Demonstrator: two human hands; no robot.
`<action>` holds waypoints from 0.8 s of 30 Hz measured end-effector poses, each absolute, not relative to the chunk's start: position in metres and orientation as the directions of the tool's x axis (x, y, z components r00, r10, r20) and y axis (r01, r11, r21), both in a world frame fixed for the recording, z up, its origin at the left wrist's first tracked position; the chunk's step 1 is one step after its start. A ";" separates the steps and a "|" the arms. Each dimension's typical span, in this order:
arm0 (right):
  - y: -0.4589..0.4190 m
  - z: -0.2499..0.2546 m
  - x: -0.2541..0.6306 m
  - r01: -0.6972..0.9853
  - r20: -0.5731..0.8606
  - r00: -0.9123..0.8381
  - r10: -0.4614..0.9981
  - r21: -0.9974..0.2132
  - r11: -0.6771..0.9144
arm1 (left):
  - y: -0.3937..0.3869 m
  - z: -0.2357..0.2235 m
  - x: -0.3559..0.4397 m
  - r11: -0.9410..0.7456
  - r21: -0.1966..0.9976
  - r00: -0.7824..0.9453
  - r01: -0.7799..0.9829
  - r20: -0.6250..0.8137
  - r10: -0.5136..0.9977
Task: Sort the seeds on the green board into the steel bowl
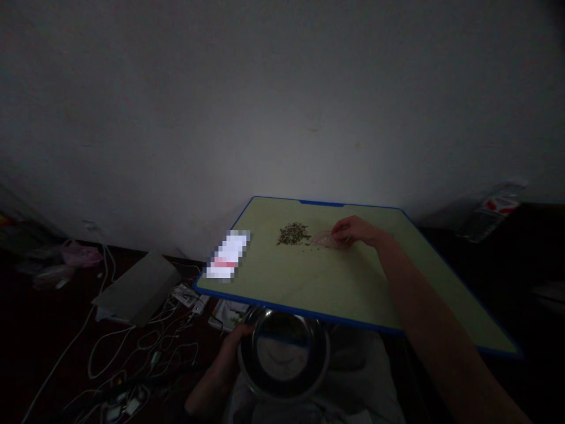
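My right hand [353, 229] is over a pale green board with a blue rim [309, 282], its fingers closed on a clear protractor [321, 238] with pink markings. The protractor's curved edge points left, close to a loose pile of small dark seeds or grains [293, 234]. A few stray grains lie just below the pile. Below the board's near edge, my left hand [236, 344] grips the left side of a shiny metal bowl [321, 359] held over my lap. Reflections make the bowl's contents hard to tell.
A lit phone [228, 255] lies on the board's left side. The far edge meets a pale wall [282, 106]. On the floor at left are tangled white cables [145, 338], a grey box [139, 288] and a pink plastic bag [79, 254]. A clear package [489, 212] stands at right.
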State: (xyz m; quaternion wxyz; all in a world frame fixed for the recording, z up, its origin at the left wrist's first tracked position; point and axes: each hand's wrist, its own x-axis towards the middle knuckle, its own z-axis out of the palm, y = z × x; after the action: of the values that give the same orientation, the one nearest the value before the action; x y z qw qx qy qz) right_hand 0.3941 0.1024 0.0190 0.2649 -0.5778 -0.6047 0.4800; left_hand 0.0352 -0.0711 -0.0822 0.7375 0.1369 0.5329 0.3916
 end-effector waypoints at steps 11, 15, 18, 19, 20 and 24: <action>0.098 0.023 0.381 0.455 -0.253 -0.218 0.943 -0.881 -0.131 | -0.069 -0.090 0.030 0.618 0.665 0.078 -0.419 -0.652 0.754; 0.100 0.022 0.381 0.451 -0.245 -0.227 0.942 -0.884 -0.122 | -0.068 -0.091 0.028 0.632 0.652 0.093 -0.419 -0.661 0.745; 0.101 0.023 0.384 0.448 -0.217 -0.208 0.954 -0.888 -0.104 | -0.069 -0.090 0.029 0.634 0.648 0.098 -0.422 -0.662 0.743; 0.101 0.024 0.385 0.447 -0.210 -0.204 0.956 -0.889 -0.100 | -0.070 -0.089 0.029 0.636 0.646 0.101 -0.423 -0.663 0.741; 0.101 0.024 0.386 0.445 -0.206 -0.201 0.958 -0.890 -0.098 | -0.070 -0.089 0.030 0.637 0.643 0.105 -0.425 -0.664 0.740; 0.100 0.023 0.387 0.434 -0.209 -0.193 0.959 -0.894 -0.107 | -0.071 -0.086 0.033 0.625 0.655 0.104 -0.426 -0.651 0.752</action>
State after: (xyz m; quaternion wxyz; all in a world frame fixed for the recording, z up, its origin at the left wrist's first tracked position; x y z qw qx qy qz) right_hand 0.3869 0.1001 0.0232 0.2756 -0.5721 -0.6086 0.4757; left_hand 0.0331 -0.0705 -0.0861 0.7269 0.1532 0.5329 0.4051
